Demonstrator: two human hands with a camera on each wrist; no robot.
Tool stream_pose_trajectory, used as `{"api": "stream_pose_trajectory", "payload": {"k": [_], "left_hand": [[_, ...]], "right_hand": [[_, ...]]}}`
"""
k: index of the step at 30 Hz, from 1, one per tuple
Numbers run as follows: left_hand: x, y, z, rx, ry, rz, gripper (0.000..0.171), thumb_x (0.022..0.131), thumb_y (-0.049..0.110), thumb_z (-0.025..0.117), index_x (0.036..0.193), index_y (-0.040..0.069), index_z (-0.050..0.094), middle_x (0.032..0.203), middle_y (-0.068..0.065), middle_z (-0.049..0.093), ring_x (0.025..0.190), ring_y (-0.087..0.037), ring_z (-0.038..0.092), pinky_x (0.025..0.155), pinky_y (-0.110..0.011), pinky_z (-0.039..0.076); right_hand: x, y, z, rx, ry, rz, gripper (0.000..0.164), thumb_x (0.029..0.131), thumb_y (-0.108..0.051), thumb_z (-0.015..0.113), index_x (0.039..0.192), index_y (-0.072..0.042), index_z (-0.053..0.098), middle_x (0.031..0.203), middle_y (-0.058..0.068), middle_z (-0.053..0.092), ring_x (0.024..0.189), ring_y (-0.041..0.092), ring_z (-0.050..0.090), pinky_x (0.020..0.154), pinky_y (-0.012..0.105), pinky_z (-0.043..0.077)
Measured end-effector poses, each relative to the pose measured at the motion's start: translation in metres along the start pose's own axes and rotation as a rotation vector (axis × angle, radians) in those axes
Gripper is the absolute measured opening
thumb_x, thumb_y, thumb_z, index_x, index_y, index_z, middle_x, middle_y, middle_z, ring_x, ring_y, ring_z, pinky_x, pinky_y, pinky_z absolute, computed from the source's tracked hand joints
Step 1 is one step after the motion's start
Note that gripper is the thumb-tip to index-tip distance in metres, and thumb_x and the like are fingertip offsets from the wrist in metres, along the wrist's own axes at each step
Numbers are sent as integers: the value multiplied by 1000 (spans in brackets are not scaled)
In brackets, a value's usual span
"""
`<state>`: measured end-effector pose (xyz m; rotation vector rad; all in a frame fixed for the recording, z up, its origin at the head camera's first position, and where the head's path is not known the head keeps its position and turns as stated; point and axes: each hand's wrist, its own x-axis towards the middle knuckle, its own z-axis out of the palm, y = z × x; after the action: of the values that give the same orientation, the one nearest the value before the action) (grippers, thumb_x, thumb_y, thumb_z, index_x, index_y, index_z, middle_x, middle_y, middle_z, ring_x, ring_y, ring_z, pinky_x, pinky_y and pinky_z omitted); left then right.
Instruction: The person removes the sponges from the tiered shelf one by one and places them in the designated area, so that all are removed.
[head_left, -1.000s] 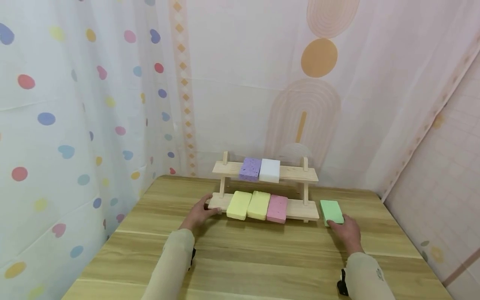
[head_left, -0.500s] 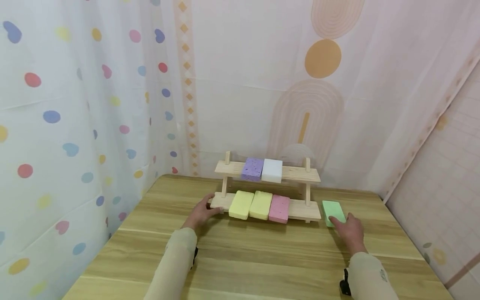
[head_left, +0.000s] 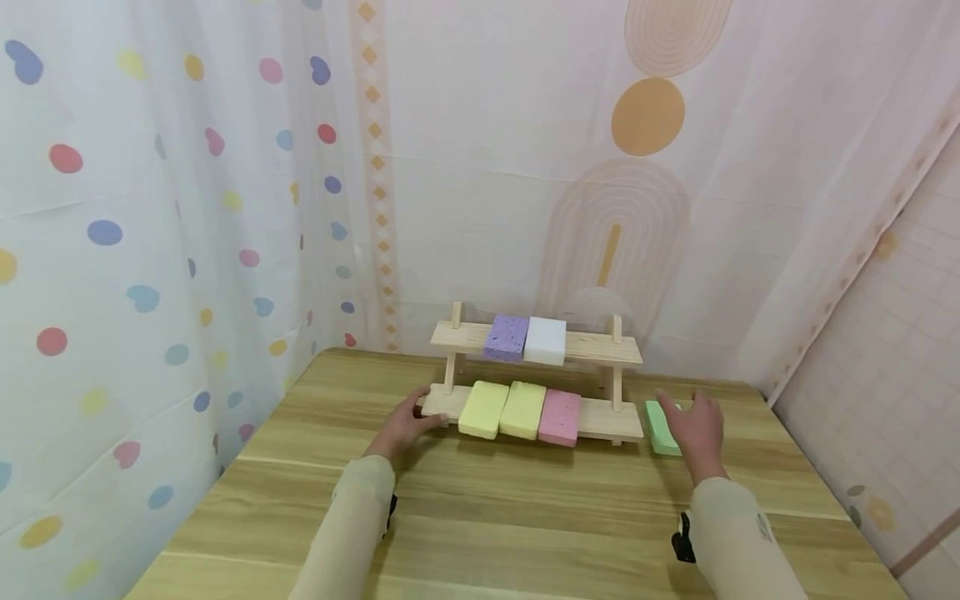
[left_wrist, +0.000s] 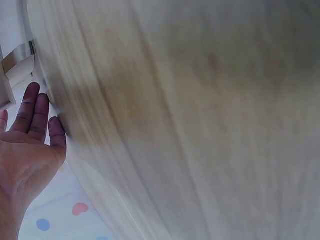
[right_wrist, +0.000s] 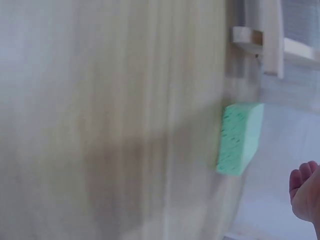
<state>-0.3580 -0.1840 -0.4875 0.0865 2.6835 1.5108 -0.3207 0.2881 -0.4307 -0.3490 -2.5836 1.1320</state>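
Note:
A two-tier wooden rack [head_left: 628, 421] stands on the table. At the left end of its lower shelf is my left hand [head_left: 401, 427], thumb by the front edge. The left wrist view shows that hand's fingers straight or relaxed, gripping nothing. A green sponge [head_left: 660, 429] lies flat on the table to the right of the rack. Above it hovers my right hand [head_left: 697, 429], hiding part of it in the head view. In the right wrist view a gap separates the hand [right_wrist: 306, 195] from the green sponge [right_wrist: 237, 139].
On the upper shelf are a purple sponge [head_left: 507, 337] and a white sponge [head_left: 545, 340]. The lower shelf bears two yellow sponges [head_left: 483, 408] and a pink sponge [head_left: 560, 417], side by side. Patterned curtains [head_left: 480, 233] hang behind the wooden table [head_left: 525, 517].
My right hand has let go of the green sponge and risen above it. The sponge stays on the table beside the rack. My left hand keeps its place at the rack's end.

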Motion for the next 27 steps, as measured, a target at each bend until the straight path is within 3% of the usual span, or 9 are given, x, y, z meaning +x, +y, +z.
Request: {"api": "stream_pose_trajectory", "payload": {"k": [6,12,20,27], "left_hand": [[1,5,-3,-25,-11,9,83,92,43,70,157,14,27,142,-25,46,130,-41,44,107,-58,31],[4,4,-6,-31,-6,16,84,91,43,71,157,13,27,140,-26,47,130,-41,45,108,-58,31],[5,1,-3,-17,-7,13,85,91,45,71,156,11,27,137,-26,50,125,-39,48,106,-58,33],[3,-2,0,8,-2,-9,80,92,42,71,155,12,31,125,-22,57,112,-34,55,100,-54,39]], "right_hand": [[7,-27,-1,118,122,-29,85,98,-50,55,150,12,27,147,36,33,137,51,28,110,58,23],[12,-54,7,204,198,-89,80,97,-47,57,149,9,33,146,30,38,135,45,32,110,55,25],[9,-83,21,216,180,-146,79,97,-47,59,148,9,35,143,29,39,132,44,35,109,54,28],[8,-101,38,230,159,-160,80,95,-48,62,149,5,35,145,26,37,134,41,35,108,53,30]]}}
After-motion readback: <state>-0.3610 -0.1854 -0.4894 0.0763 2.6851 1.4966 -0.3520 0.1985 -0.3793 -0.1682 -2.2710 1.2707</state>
